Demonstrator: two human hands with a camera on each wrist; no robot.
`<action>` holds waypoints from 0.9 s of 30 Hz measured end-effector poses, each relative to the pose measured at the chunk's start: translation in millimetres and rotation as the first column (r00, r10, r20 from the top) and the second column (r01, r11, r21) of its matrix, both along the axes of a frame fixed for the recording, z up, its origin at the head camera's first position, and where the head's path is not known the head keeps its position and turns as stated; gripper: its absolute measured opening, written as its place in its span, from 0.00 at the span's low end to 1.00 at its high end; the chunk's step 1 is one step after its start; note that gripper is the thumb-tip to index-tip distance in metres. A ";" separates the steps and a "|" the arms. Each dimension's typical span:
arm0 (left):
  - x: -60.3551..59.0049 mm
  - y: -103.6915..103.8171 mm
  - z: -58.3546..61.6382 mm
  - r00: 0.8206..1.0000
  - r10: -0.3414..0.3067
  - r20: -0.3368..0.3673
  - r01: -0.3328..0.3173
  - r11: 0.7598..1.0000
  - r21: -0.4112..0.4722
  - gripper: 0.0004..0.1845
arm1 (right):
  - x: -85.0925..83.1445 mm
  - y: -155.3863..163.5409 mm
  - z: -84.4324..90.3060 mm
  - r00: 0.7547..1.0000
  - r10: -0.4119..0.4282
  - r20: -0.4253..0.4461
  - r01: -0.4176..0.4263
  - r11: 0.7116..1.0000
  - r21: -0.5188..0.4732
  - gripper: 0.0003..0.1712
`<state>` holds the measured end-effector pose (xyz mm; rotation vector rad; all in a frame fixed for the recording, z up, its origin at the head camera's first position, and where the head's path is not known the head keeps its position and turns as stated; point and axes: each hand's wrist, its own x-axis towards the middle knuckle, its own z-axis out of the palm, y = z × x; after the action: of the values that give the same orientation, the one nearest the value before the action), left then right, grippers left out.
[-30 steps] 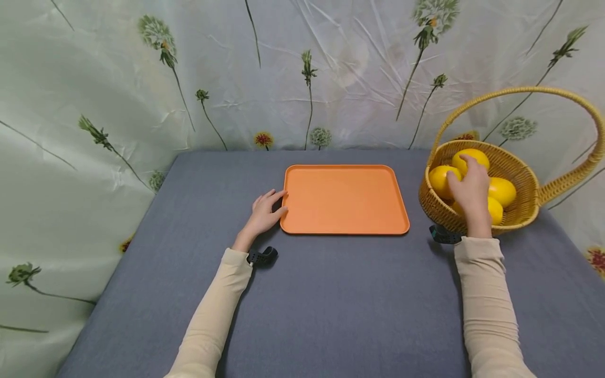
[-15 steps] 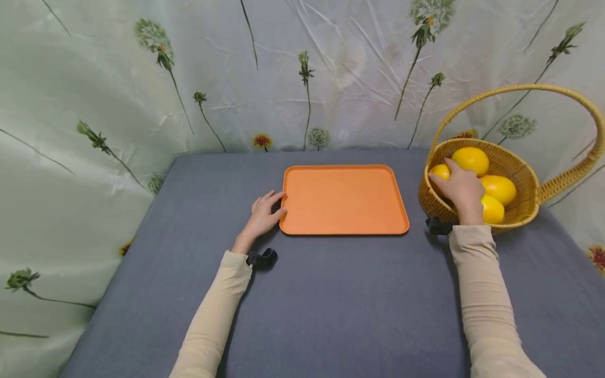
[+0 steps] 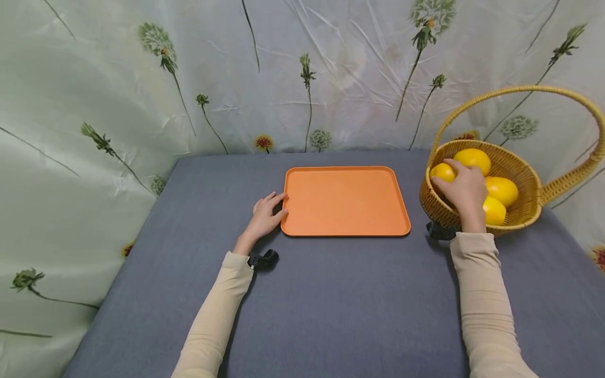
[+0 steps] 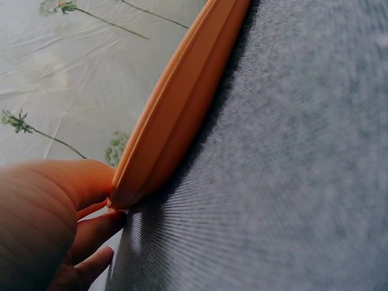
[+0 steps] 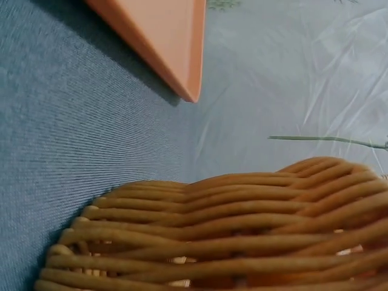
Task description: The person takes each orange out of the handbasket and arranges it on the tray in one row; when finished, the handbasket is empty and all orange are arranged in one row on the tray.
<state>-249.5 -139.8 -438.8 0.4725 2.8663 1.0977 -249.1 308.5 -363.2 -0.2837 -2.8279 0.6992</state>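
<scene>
My right hand (image 3: 467, 193) reaches into a wicker basket (image 3: 528, 210) on the right, thumb and fingers curled round a yellow lemon (image 3: 443, 171) near its left wall. Beside the hand lie more lemons (image 3: 502, 191) in the basket. At the left edge of an orange tray (image 3: 347, 202), my left hand (image 3: 263, 216) touches the rim with spread, fairly straight fingers. The left wrist view has the thumb (image 4: 94, 182) against the rim, other fingers beside it. The basket's woven wall (image 5: 242, 224) hides the right hand in the right wrist view.
A tall looped handle (image 3: 520, 90) arches over the basket. Blue-grey cloth (image 3: 350, 304) covers the table. Behind the table and at its left hangs a pale curtain (image 3: 264, 105) with printed flowers. A black band (image 3: 264, 259) sits on each wrist.
My right hand has moved left inside the basket, from above the lemons onto the leftmost one, and its fingers have closed round it. The left hand stays at the tray's rim.
</scene>
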 end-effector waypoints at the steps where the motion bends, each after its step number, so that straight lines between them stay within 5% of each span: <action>1: -0.3 0.0 -0.4 1.000 0.001 0.001 -0.001 1.000 0.000 0.27 | 0.8 0.3 0.4 1.000 -0.008 -0.023 0.007 1.000 -0.019 0.35; 10: -1.4 0.0 -1.2 1.000 0.002 0.011 -0.002 1.000 0.000 0.27 | 6.2 4.4 1.5 0.975 -0.068 -0.209 0.034 0.986 -0.162 0.32; 27: 1.1 -2.3 -0.3 1.000 -0.015 -0.008 0.015 1.000 -0.003 0.27 | 18.3 1.3 15.6 0.949 -0.063 -0.310 0.001 0.981 -0.194 0.31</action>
<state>-248.4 -142.1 -439.1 0.4985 2.8660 1.0915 -230.8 309.8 -347.6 -0.2251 -2.4523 0.9227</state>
